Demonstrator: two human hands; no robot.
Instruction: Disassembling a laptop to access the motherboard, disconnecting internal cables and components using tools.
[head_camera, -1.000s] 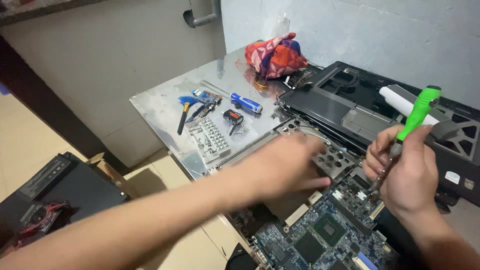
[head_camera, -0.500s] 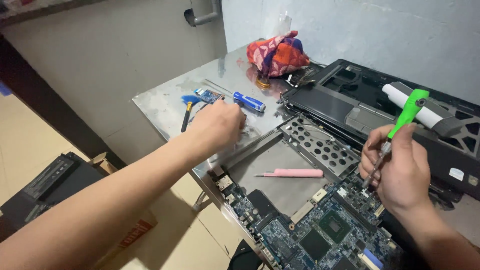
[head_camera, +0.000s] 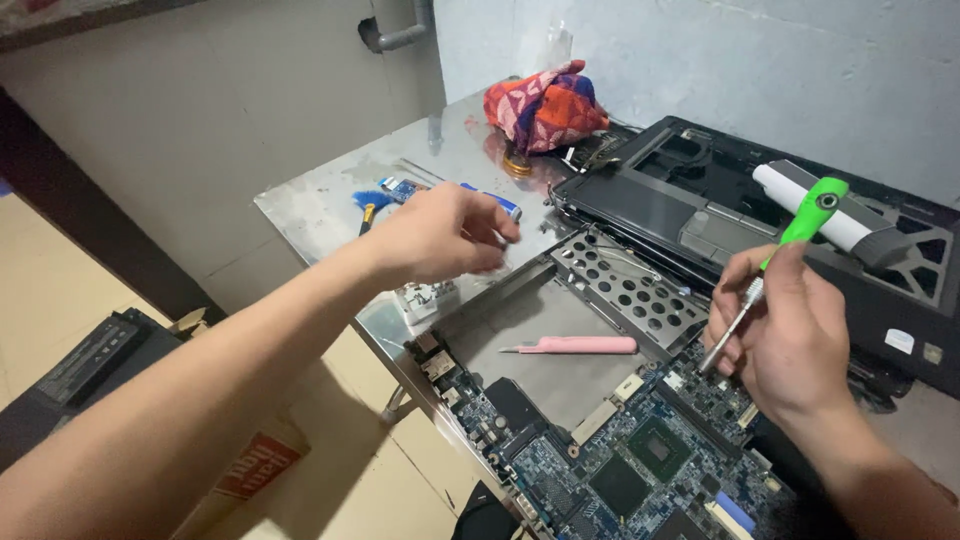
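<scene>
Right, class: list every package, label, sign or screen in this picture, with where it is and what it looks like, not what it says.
Cardboard box: on the floor under the left forearm, brown, with a red printed panel.
Two small stickers: on the black laptop casing at right, one white oval, one small pale square beside it.
No lit screen or sign shows.

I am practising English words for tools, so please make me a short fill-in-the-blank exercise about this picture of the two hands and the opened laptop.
1. The right hand holds a screwdriver whose handle is ____.
2. On the bare metal plate beside the circuit board lies a ____ tool.
3. The left hand is above the ____ table.
4. The crumpled cloth lies at the far edge, next to the ____.

Missing words: green; pink; metal; wall
</scene>
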